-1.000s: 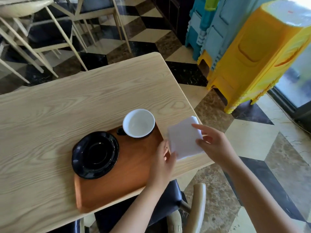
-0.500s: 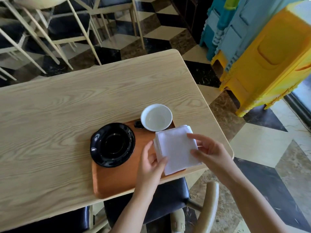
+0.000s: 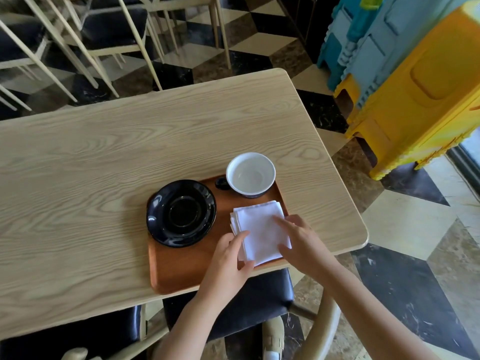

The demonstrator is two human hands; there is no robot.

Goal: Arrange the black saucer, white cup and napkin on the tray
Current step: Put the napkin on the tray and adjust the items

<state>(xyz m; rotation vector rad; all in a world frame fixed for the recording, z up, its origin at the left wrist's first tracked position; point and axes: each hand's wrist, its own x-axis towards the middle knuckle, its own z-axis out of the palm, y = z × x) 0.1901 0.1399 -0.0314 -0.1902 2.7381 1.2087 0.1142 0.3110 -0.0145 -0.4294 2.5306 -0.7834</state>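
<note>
A brown wooden tray [image 3: 187,266] lies at the near edge of the table. A black saucer [image 3: 181,213] sits on the tray's left part. The white cup [image 3: 250,174], empty and upright with a dark handle to its left, stands in the tray's far right corner. A folded white napkin [image 3: 259,227] lies on the tray's right side, just in front of the cup. My left hand [image 3: 228,261] pinches the napkin's near left corner. My right hand [image 3: 304,242] rests flat on its right edge, fingers spread on top.
The light wooden table [image 3: 104,157] ends just right of the tray. A black-cushioned chair [image 3: 246,302] sits under the near edge. Stacked yellow and blue plastic stools [image 3: 420,100] stand at the right, and more chairs [image 3: 117,29] behind the table.
Both hands have carried the napkin from beyond the table's right edge leftward and laid it on the tray in front of the cup. The saucer and cup have stayed put.
</note>
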